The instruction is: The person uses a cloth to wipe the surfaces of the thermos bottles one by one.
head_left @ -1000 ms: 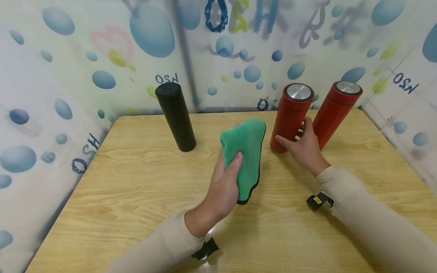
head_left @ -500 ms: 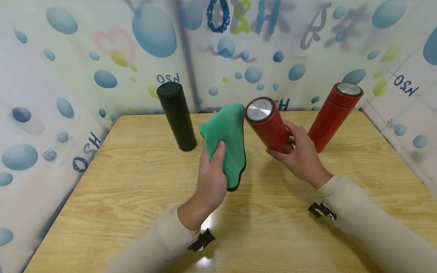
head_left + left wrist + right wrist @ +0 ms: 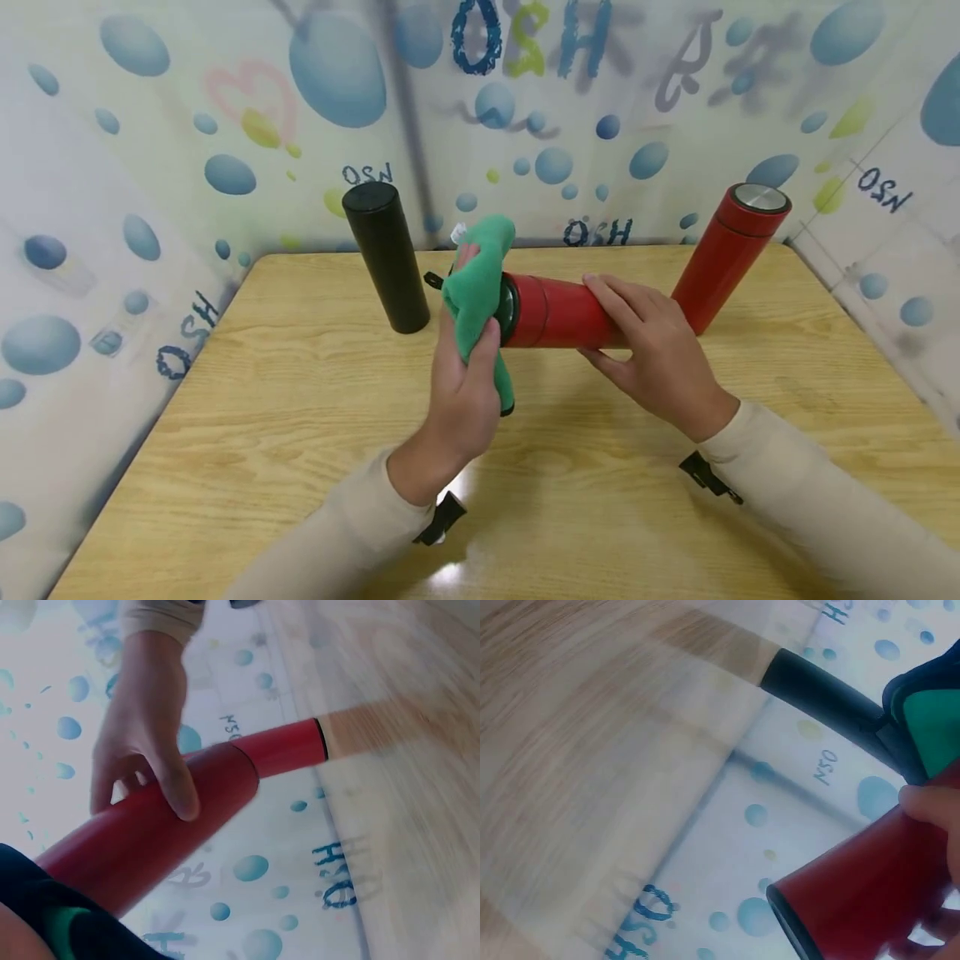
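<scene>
In the head view my left hand (image 3: 465, 408) grips a folded green cloth (image 3: 480, 287) with a dark edge, its thumb on the near side. The cloth lies against the lid end of a red vacuum flask (image 3: 558, 312), hiding the lid's top. My right hand (image 3: 660, 358) holds that flask around its lower body, tipped on its side above the table, lid pointing left. From the left wrist, the right hand's thumb shows along the flask (image 3: 150, 832). In the right wrist view the flask's base (image 3: 795, 922) points away from the cloth (image 3: 934, 727).
A second red flask (image 3: 731, 258) with a silver lid stands upright at the table's back right. At the back left stands a black flask (image 3: 386, 258). The wooden table (image 3: 285, 400) ends against a patterned wall (image 3: 450, 158).
My right hand has lifted the red flask off the table, moved it left and tipped it over sideways. The left hand has shifted left, and its cloth now meets the lid end.
</scene>
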The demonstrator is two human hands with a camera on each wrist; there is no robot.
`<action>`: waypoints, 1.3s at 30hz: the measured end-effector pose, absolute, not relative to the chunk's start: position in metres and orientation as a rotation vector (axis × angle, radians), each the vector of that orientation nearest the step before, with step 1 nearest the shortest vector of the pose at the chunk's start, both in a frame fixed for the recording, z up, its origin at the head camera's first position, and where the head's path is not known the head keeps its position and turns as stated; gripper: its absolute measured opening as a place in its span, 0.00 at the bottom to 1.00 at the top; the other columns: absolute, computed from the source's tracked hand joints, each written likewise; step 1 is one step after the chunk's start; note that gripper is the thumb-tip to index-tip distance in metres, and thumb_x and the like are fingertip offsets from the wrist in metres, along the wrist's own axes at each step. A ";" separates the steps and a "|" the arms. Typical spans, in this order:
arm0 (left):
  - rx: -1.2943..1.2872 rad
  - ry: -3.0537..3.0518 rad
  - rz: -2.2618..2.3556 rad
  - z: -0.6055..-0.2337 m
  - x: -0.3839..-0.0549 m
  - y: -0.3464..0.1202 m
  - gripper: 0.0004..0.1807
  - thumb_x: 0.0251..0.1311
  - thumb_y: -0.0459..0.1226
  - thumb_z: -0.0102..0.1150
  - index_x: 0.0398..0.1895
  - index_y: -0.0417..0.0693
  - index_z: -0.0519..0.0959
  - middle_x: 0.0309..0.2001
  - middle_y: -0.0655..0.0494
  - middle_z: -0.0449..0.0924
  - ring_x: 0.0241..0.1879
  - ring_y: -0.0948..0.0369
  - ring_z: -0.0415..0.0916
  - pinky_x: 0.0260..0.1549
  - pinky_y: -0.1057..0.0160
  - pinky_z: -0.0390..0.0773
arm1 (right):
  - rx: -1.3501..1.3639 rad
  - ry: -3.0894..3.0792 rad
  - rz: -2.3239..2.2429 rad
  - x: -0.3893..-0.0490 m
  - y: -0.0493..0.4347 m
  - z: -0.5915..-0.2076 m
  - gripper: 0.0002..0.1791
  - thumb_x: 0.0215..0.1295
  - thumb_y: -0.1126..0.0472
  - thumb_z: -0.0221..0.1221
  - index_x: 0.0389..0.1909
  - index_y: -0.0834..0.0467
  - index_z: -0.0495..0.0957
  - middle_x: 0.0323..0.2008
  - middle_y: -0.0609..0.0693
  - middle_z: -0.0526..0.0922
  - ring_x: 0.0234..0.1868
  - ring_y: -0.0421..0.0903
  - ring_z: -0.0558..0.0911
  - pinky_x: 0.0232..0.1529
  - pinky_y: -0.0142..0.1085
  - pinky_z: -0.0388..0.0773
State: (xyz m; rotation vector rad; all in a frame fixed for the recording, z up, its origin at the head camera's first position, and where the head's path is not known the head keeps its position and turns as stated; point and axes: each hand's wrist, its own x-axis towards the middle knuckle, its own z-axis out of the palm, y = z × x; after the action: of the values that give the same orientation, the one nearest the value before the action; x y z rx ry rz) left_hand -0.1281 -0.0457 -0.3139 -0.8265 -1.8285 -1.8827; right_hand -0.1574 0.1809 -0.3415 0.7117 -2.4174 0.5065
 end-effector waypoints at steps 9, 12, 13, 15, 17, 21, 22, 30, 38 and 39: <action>-0.816 -1.885 -1.511 -0.323 -0.125 -0.043 0.36 0.65 0.28 0.44 0.77 0.36 0.50 0.79 0.46 0.48 0.80 0.50 0.41 0.76 0.48 0.54 | 0.720 -2.402 0.457 -0.149 0.181 -0.336 0.56 0.41 0.59 0.81 0.75 0.49 0.63 0.60 0.60 0.76 0.58 0.59 0.74 0.55 0.58 0.75; -0.795 -1.946 -1.365 -0.323 -0.123 -0.043 0.33 0.68 0.33 0.45 0.77 0.38 0.55 0.79 0.46 0.48 0.80 0.48 0.40 0.77 0.45 0.50 | 0.723 -2.416 0.460 -0.147 0.182 -0.336 0.56 0.43 0.59 0.80 0.75 0.48 0.62 0.59 0.60 0.76 0.57 0.59 0.74 0.54 0.57 0.78; -0.795 -1.953 -1.326 -0.323 -0.123 -0.044 0.33 0.69 0.34 0.45 0.76 0.38 0.56 0.79 0.45 0.49 0.80 0.47 0.40 0.77 0.44 0.48 | 0.727 -2.420 0.461 -0.146 0.182 -0.337 0.56 0.43 0.59 0.80 0.75 0.48 0.62 0.58 0.60 0.76 0.57 0.59 0.74 0.53 0.57 0.78; -0.804 -1.943 -1.298 -0.321 -0.124 -0.045 0.32 0.69 0.36 0.45 0.76 0.37 0.57 0.78 0.43 0.50 0.79 0.47 0.42 0.77 0.44 0.48 | 0.740 -2.424 0.473 -0.145 0.182 -0.337 0.55 0.44 0.59 0.80 0.75 0.48 0.62 0.58 0.60 0.76 0.57 0.58 0.74 0.52 0.56 0.80; -0.824 -1.910 -1.323 -0.318 -0.126 -0.047 0.32 0.68 0.34 0.45 0.75 0.35 0.57 0.77 0.42 0.53 0.79 0.47 0.44 0.76 0.45 0.51 | 0.755 -2.422 0.511 -0.145 0.183 -0.337 0.55 0.43 0.60 0.80 0.75 0.49 0.63 0.57 0.60 0.75 0.57 0.58 0.74 0.50 0.55 0.81; -0.867 -1.847 -1.417 -0.314 -0.130 -0.050 0.33 0.65 0.31 0.45 0.74 0.31 0.54 0.75 0.40 0.56 0.78 0.49 0.49 0.74 0.49 0.60 | 0.753 -2.414 0.614 -0.143 0.182 -0.339 0.55 0.43 0.62 0.80 0.75 0.50 0.63 0.55 0.61 0.75 0.56 0.56 0.74 0.47 0.53 0.82; -0.869 -1.849 -1.412 -0.313 -0.130 -0.050 0.33 0.66 0.32 0.45 0.74 0.31 0.55 0.75 0.40 0.56 0.78 0.49 0.49 0.74 0.49 0.60 | 0.744 -2.412 0.637 -0.143 0.182 -0.339 0.55 0.43 0.62 0.80 0.75 0.50 0.64 0.54 0.61 0.75 0.55 0.56 0.74 0.46 0.52 0.83; -0.901 -1.844 -1.313 -0.311 -0.130 -0.048 0.30 0.70 0.39 0.45 0.71 0.32 0.62 0.75 0.38 0.55 0.78 0.44 0.46 0.75 0.45 0.53 | 0.733 -2.400 0.690 -0.141 0.181 -0.341 0.55 0.43 0.62 0.80 0.74 0.50 0.64 0.52 0.61 0.75 0.53 0.55 0.75 0.44 0.51 0.83; -0.921 -1.811 -1.464 -0.313 -0.131 -0.046 0.30 0.68 0.34 0.44 0.72 0.31 0.57 0.76 0.38 0.53 0.79 0.46 0.45 0.75 0.47 0.57 | 0.707 -2.403 0.714 -0.141 0.181 -0.343 0.54 0.43 0.63 0.79 0.74 0.51 0.64 0.52 0.61 0.76 0.53 0.55 0.75 0.45 0.52 0.82; -0.932 -1.806 -1.501 -0.313 -0.131 -0.045 0.31 0.68 0.33 0.43 0.73 0.30 0.56 0.77 0.38 0.52 0.79 0.47 0.45 0.75 0.48 0.57 | 0.688 -2.411 0.729 -0.140 0.181 -0.343 0.54 0.44 0.63 0.79 0.74 0.50 0.64 0.52 0.61 0.76 0.53 0.55 0.75 0.45 0.53 0.82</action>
State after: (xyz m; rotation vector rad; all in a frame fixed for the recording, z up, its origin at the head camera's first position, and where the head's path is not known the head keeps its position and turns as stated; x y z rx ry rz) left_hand -0.1312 -0.0451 -0.3127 -0.9321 -1.8062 -1.5014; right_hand -0.1405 0.1812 -0.3426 0.6878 -2.4115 0.7294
